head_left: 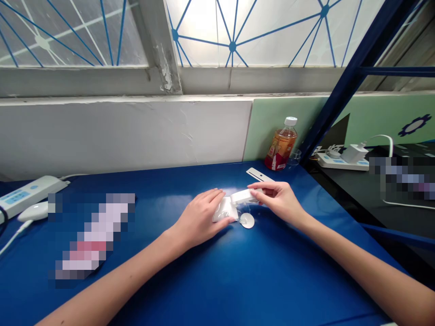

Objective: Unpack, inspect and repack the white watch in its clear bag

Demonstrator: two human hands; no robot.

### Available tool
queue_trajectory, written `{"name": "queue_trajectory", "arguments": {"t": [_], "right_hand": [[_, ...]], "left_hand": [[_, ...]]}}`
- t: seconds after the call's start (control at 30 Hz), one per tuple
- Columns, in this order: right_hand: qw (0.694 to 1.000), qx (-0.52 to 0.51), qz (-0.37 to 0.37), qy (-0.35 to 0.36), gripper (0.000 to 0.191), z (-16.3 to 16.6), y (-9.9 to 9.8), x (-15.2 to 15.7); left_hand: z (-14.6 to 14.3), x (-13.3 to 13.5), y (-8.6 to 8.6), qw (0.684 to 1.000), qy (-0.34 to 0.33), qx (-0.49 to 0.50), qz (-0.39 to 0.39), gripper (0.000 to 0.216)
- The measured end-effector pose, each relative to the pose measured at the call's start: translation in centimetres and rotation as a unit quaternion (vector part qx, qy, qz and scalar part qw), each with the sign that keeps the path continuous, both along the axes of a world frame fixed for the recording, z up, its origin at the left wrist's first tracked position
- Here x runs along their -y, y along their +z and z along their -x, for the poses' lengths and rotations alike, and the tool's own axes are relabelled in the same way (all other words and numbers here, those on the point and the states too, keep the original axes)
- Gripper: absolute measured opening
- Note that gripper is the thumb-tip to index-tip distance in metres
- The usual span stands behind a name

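Observation:
My left hand [201, 218] rests on the blue table [238, 280], its fingers lying over a small white object [222, 212] that they press down. My right hand [277, 199] is closed in a pinch on a white block-shaped part [242, 197] held just above the table, touching the white object under my left hand. A small white round disc [247, 220] lies on the table just in front of both hands. What the white pieces are exactly I cannot make out.
A flat white strip [258, 174] lies behind my right hand. A bottle of amber drink [281, 146] stands at the back right by a green panel. A white power strip [23, 194] and a mouse [34, 211] sit at far left; another power strip [343, 159] with a charger lies on the black surface at right.

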State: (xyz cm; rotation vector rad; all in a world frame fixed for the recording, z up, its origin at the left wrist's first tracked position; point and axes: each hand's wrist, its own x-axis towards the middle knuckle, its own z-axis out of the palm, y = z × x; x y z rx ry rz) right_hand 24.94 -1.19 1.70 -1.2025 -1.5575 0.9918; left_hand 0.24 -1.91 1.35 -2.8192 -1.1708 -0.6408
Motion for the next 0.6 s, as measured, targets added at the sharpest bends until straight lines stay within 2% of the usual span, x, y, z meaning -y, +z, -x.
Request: {"name": "queue_trajectory", "arguments": {"t": [0.1,0.27,0.4,0.47,0.53,0.6], "right_hand": [[0.997,0.069,-0.018,-0.016,0.024,-0.8,-0.5,-0.8],[0.985,0.157,-0.043,-0.051,0.012,-1.4,-0.6,-1.4],[0.991,0.131,-0.012,-0.006,0.017,-1.1,-1.0,-1.2],[0.992,0.123,-0.020,0.023,0.022,-0.7,-1.3,-0.8],[0.982,0.164,-0.087,0.029,0.023,-0.4,-1.6,-0.4],[0.953,0.241,-0.181,0.029,0.022,-0.3,-1.7,0.0]], "left_hand": [[0.6,-0.2,-0.4,0.999,-0.008,-0.008,0.030,0.051],[0.6,-0.2,-0.6,1.000,-0.016,-0.002,0.025,0.048],[0.6,0.0,-0.6,1.000,-0.006,0.014,0.010,0.049],[0.6,0.0,-0.6,1.000,-0.005,0.016,0.008,0.047],[0.6,0.0,-0.6,1.000,-0.007,0.013,0.008,0.045],[0.6,0.0,-0.6,1.000,-0.008,0.010,0.009,0.044]]}}
